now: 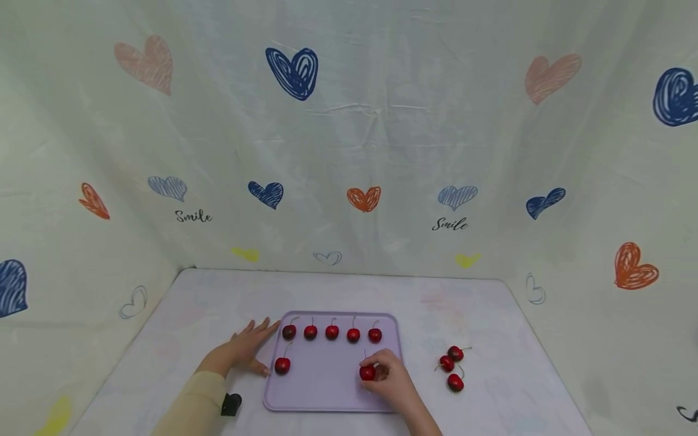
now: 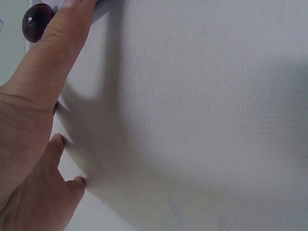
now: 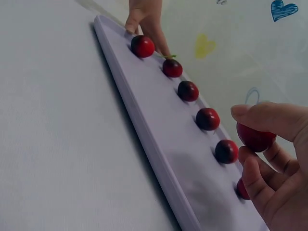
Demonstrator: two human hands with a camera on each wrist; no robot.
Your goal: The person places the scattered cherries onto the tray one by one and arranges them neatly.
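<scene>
A lavender tray (image 1: 322,399) lies on the table with a row of several red cherries (image 1: 332,332) along its far side. Another cherry (image 1: 282,366) sits near its left edge. Fingers spread, my left hand (image 1: 242,351) touches the tray's left rim; the left wrist view has its thumb (image 2: 62,43) beside a dark cherry (image 2: 37,22). Over the tray's right part, my right hand (image 1: 389,378) pinches a cherry (image 1: 368,372), its stem upward. The right wrist view shows that held cherry (image 3: 256,137) between thumb and fingers; whether it touches the tray I cannot tell.
Right of the tray, 3 loose cherries (image 1: 455,382) with stems lie on the white table (image 1: 491,327). A small black object (image 1: 231,404) is by the left sleeve (image 1: 191,406). Behind the table hangs a pale curtain (image 1: 349,133) printed with hearts.
</scene>
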